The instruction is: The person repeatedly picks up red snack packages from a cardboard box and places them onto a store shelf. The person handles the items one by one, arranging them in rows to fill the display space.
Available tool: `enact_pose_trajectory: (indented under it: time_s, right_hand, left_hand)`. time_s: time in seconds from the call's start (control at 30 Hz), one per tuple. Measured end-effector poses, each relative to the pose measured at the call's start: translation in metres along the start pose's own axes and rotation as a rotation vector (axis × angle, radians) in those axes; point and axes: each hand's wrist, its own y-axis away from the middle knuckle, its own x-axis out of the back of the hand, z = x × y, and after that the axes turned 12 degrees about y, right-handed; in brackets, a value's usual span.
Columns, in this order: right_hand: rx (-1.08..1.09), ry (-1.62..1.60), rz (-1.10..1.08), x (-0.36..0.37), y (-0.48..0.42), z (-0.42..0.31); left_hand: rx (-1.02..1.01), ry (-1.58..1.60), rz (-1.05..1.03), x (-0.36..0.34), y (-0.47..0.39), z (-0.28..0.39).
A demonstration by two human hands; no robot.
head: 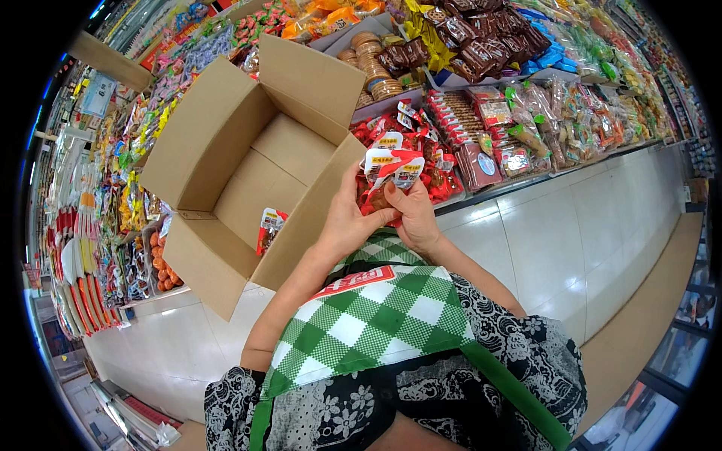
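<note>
Both my hands grip a small bunch of red-and-white snack packets in front of my apron. My left hand closes around the packets from the left side, thumb laid across the front. From the right, my right hand pinches them with its thumb. Just left of my left hand, an open cardboard box has its flaps folded outward. One similar packet lies inside it, near the close wall. Beyond my hands, more red packets fill a bin in the display.
Brown-wrapped snacks, stacked round biscuits and bagged snacks cover the display ahead. Left of the box stand wrapped candies and a bin of orange items. A shiny tiled floor runs along the display's right edge.
</note>
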Motion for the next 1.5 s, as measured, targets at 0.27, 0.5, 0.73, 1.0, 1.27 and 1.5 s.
enact_pose_trajectory:
  time_s: [0.27, 0.5, 0.73, 1.0, 1.27, 1.5]
  right_hand:
    - [0.154, 0.095, 0.135, -0.02, 0.003, -0.013]
    - [-0.027, 0.025, -0.106, 0.008, 0.001, -0.004]
    - [0.005, -0.079, -0.04, 0.006, 0.002, 0.001]
    - [0.009, -0.202, -0.065, 0.002, 0.0, -0.002]
    - [-0.078, -0.116, 0.154, 0.009, 0.004, 0.003]
    - [-0.08, 0.189, 0.465, 0.02, 0.008, 0.007]
  left_hand:
    - [-0.005, 0.098, 0.048, -0.005, 0.003, -0.001]
    - [-0.12, -0.097, 0.009, -0.002, 0.004, -0.011]
    - [-0.185, -0.248, 0.027, -0.008, 0.004, -0.002]
    - [-0.343, -0.373, 0.126, -0.016, 0.004, -0.009]
    - [-0.084, -0.22, 0.117, -0.024, 0.003, -0.018]
    - [-0.049, -0.497, 0.023, -0.028, -0.012, -0.048]
